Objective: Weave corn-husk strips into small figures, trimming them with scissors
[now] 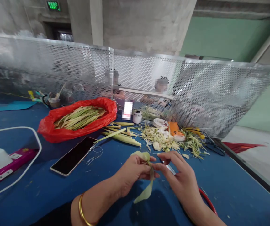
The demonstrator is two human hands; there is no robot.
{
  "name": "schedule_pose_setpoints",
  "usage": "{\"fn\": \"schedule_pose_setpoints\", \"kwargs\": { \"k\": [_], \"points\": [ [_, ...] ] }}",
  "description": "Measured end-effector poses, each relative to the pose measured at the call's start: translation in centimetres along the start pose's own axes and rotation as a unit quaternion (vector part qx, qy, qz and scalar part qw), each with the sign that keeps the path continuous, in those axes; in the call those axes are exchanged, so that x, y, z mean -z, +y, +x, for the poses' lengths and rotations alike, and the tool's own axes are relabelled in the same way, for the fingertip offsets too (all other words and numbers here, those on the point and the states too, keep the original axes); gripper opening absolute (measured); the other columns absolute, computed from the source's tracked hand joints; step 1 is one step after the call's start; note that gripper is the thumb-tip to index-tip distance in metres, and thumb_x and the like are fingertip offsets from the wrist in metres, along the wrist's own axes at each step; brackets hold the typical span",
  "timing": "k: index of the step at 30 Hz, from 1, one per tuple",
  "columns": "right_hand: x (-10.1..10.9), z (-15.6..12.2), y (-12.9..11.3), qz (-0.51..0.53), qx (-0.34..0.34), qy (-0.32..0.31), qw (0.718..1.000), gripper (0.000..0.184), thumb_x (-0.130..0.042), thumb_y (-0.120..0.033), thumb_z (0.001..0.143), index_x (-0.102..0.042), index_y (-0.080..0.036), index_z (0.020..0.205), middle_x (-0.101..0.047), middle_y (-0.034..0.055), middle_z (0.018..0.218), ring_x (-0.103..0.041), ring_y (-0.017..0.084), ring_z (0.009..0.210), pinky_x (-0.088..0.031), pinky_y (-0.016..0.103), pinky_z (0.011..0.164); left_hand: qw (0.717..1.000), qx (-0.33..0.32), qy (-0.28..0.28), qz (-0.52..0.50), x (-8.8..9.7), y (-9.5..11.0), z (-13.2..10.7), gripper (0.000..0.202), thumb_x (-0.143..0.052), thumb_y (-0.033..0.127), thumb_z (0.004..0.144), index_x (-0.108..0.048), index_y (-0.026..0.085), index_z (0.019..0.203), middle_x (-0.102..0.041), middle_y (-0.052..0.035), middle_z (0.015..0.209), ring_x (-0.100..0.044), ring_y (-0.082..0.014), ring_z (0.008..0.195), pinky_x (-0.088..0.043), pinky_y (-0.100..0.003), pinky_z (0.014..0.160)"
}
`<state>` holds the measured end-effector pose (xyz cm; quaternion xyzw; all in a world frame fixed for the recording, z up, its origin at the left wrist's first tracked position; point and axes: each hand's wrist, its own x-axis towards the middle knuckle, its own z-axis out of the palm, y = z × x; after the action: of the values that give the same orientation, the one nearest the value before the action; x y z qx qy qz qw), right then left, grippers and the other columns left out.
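Observation:
My left hand (137, 168) is closed in a pinch on a pale green husk leaf (145, 193). The leaf is folded into a rounded knob above the fingers, and its broad tail hangs below them. Close beside it, my right hand (179, 171) has its fingers bent together, the fingertips almost touching the folded leaf. A thin pale thread seems to run toward those fingertips, but what they grip is too small to make out. Behind the right fingers shows a metal blade-like piece (170, 166), partly hidden.
A red plastic bag (78, 136) holds long green strips. Loose husks (123, 138), a phone (75, 155), a thread spool (137, 117), a tape roll (160, 122) and a scrap pile (158, 138) lie around. A power strip (14, 161) sits left. Beyond the perforated screen (139, 72) are people.

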<state>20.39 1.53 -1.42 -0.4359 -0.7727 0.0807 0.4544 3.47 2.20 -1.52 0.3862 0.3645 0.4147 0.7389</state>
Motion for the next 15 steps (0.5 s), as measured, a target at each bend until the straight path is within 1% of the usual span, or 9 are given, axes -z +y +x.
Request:
{"fn": "schedule_pose_setpoints", "kwargs": {
  "k": [3, 6, 7, 9, 11, 13, 15],
  "points": [
    [-0.4, 0.2, 0.1, 0.010, -0.055, -0.044, 0.997, 0.009, -0.066, -0.032, 0.082, -0.065, -0.023, 0.084, -0.060, 0.0030, 0.079, -0.054, 0.019, 0.070, -0.043, 0.031, 0.065, 0.999, 0.003, -0.015, 0.045, -0.3, -0.6, 0.0, 0.032, -0.064, 0.012, 0.057, -0.065, 0.013, 0.089, -0.068, -0.0014, 0.072, -0.066, -0.0150, 0.067, -0.052, -0.030, 0.073],
    [-0.8, 0.4, -0.1, 0.054, -0.106, -0.047, 0.992, 0.012, -0.062, -0.029, 0.081, -0.063, -0.021, 0.072, -0.059, 0.0020, 0.073, -0.053, 0.018, 0.067, -0.042, 0.030, 0.064, 0.996, 0.017, -0.054, 0.076, -0.5, -0.9, -0.1, 0.025, -0.061, 0.011, 0.057, -0.068, 0.011, 0.081, -0.067, -0.0033, 0.072, -0.065, -0.0152, 0.067, -0.051, -0.032, 0.075],
    [-0.9, 0.4, -0.1, 0.084, -0.137, -0.044, 0.986, 0.014, -0.060, -0.030, 0.081, -0.061, -0.021, 0.069, -0.058, 0.0014, 0.070, -0.052, 0.017, 0.065, -0.042, 0.030, 0.063, 0.995, 0.023, -0.059, 0.075, -0.5, -0.9, -0.2, 0.026, -0.059, 0.010, 0.056, -0.069, 0.011, 0.081, -0.068, -0.0045, 0.075, -0.065, -0.0156, 0.068, -0.051, -0.032, 0.075],
    [-1.0, 0.5, -0.1, 0.160, -0.211, -0.047, 0.963, 0.019, -0.057, -0.034, 0.082, -0.057, -0.021, 0.068, -0.057, 0.0003, 0.065, -0.053, 0.017, 0.062, -0.042, 0.028, 0.060, 0.996, 0.032, -0.057, 0.058, -0.5, -0.9, -0.2, 0.031, -0.058, 0.010, 0.055, -0.069, 0.011, 0.084, -0.069, -0.0058, 0.081, -0.065, -0.0158, 0.068, -0.050, -0.031, 0.073],
    [-1.2, 0.4, -0.1, 0.207, -0.258, -0.060, 0.942, 0.023, -0.057, -0.040, 0.082, -0.056, -0.021, 0.070, -0.058, -0.0004, 0.062, -0.054, 0.016, 0.060, -0.042, 0.027, 0.057, 0.997, 0.035, -0.049, 0.054, -0.4, -0.8, -0.2, 0.032, -0.058, 0.010, 0.056, -0.070, 0.012, 0.085, -0.070, -0.0056, 0.080, -0.065, -0.0155, 0.066, -0.049, -0.029, 0.069],
    [-1.4, 0.2, -0.1, 0.195, -0.258, -0.075, 0.943, 0.023, -0.062, -0.042, 0.079, -0.057, -0.021, 0.070, -0.056, -0.0020, 0.058, -0.052, 0.015, 0.056, -0.040, 0.026, 0.054, 0.996, 0.034, -0.037, 0.076, -0.4, -0.8, -0.1, 0.025, -0.058, 0.011, 0.055, -0.070, 0.011, 0.077, -0.069, -0.0044, 0.071, -0.064, -0.0154, 0.063, -0.049, -0.029, 0.068],
    [-1.6, 0.1, -0.3, 0.167, -0.249, -0.081, 0.951, 0.021, -0.068, -0.037, 0.073, -0.057, -0.021, 0.067, -0.051, -0.0045, 0.055, -0.047, 0.013, 0.050, -0.037, 0.025, 0.050, 0.993, 0.034, -0.033, 0.109, -0.5, -0.9, -0.1, 0.017, -0.058, 0.011, 0.053, -0.068, 0.011, 0.066, -0.066, -0.0035, 0.063, -0.063, -0.0152, 0.060, -0.049, -0.029, 0.067]
  ]
}}
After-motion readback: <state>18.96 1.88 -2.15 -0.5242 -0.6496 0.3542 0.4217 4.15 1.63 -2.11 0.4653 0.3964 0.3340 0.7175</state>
